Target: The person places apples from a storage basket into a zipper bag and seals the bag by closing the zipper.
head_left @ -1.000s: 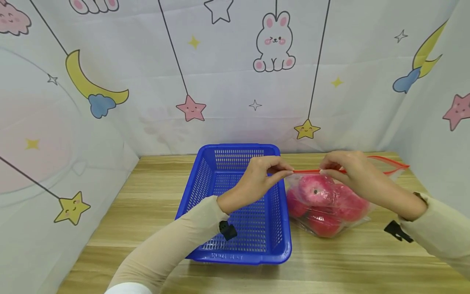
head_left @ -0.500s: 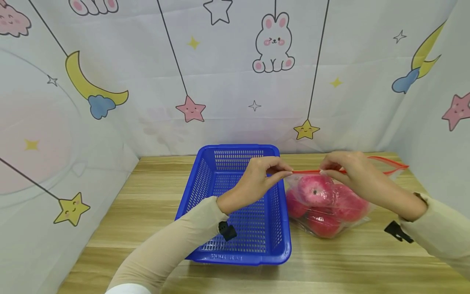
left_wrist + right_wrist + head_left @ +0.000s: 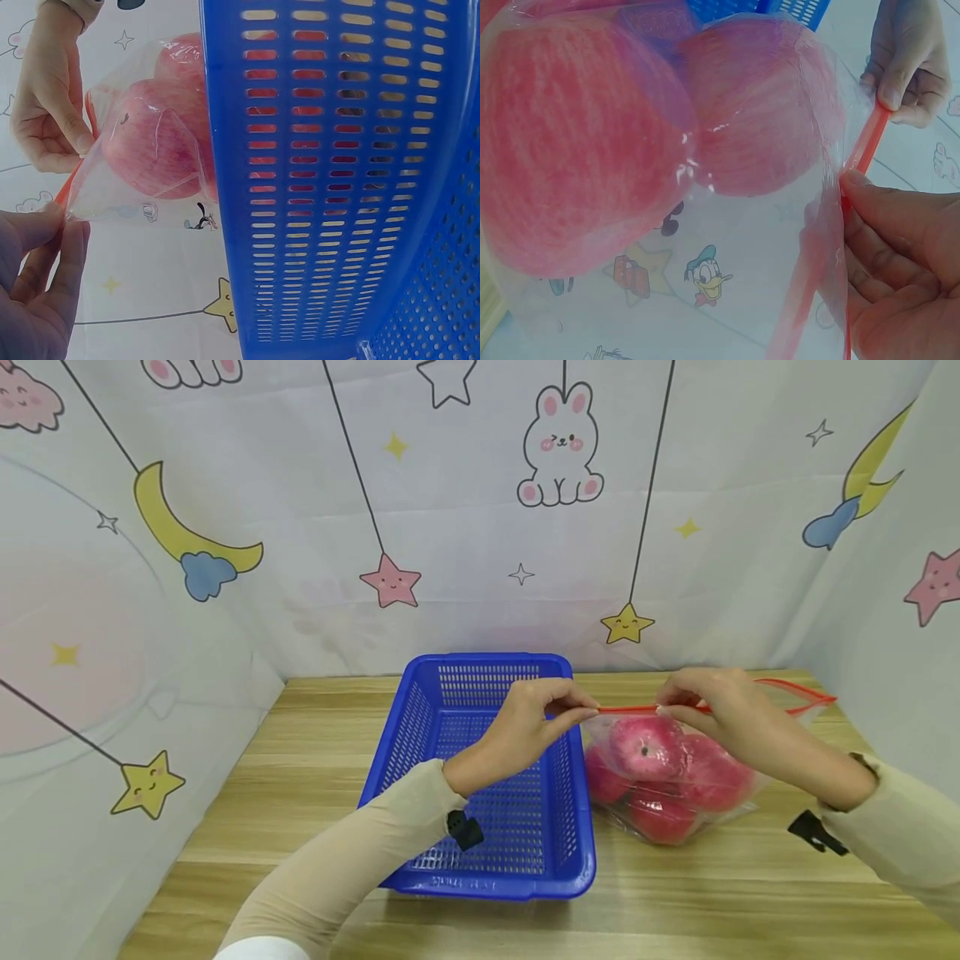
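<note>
A clear zip bag (image 3: 611, 727) with a red zip edge holds several pinkish-red apples (image 3: 660, 814) on the right side of the table. At the bag's left top corner, my left hand (image 3: 528, 722) pinches the zip between thumb and fingers. My right hand (image 3: 723, 706) pinches the same red strip a short way to the right. Between the two hands the strip runs straight, its lips together; past my right hand it gapes in a loop. Cartoon prints show on the bag in the right wrist view, where apples (image 3: 577, 142) fill the left side.
Just left of the bag stands a blue plastic basket (image 3: 577, 885) with slotted walls and nothing in it, under my left forearm. The wooden table (image 3: 315, 752) backs onto a white curtain (image 3: 465, 527) printed with stars, moons and a rabbit.
My right hand has shifted very slightly to the right along the red zip. My left hand, the apples and the basket stay where they were.
</note>
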The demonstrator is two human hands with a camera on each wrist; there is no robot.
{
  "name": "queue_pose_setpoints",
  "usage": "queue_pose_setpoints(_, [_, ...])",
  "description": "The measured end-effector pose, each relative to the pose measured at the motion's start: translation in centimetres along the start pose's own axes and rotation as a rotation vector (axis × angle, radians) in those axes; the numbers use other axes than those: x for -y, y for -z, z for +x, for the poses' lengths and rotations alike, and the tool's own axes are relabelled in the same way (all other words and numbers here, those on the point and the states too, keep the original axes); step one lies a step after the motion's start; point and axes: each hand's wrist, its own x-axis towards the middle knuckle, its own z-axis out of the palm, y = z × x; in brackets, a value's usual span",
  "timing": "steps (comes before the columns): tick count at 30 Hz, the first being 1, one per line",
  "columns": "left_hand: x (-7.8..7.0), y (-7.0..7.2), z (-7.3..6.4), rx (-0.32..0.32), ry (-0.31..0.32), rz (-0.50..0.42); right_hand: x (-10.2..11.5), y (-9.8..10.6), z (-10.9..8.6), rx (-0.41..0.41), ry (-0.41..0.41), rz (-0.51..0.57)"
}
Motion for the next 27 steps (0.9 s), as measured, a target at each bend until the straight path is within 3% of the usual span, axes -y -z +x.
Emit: queue_pose_setpoints(27, [-0.13,0.08,-0.06,0.004,0.002,-0.005,-0.16,0.27,-0.15,-0.004,0.03,-0.009])
